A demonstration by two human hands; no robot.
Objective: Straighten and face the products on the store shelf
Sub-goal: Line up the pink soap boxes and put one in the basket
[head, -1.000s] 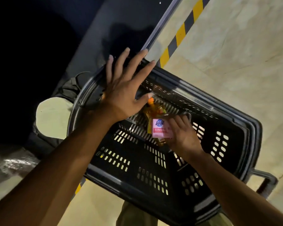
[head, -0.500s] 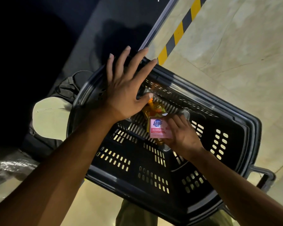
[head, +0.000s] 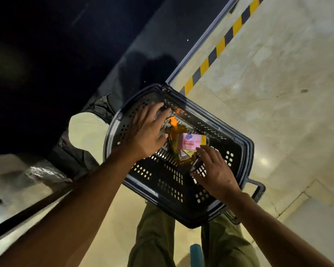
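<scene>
My left hand (head: 145, 133) and right hand (head: 214, 170) lie open by the bottle (head: 174, 134); ungripped, it could roll in the basket (head: 248, 149).

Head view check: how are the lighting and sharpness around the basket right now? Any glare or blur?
Head view: the top left is nearly black; the basket interior is dim, though the pink pack reads clearly; the left hand is motion-blurred at its fingertips; streaking smears the lower left edge; a soft glare spot sits on the floor right of the basket.
</scene>
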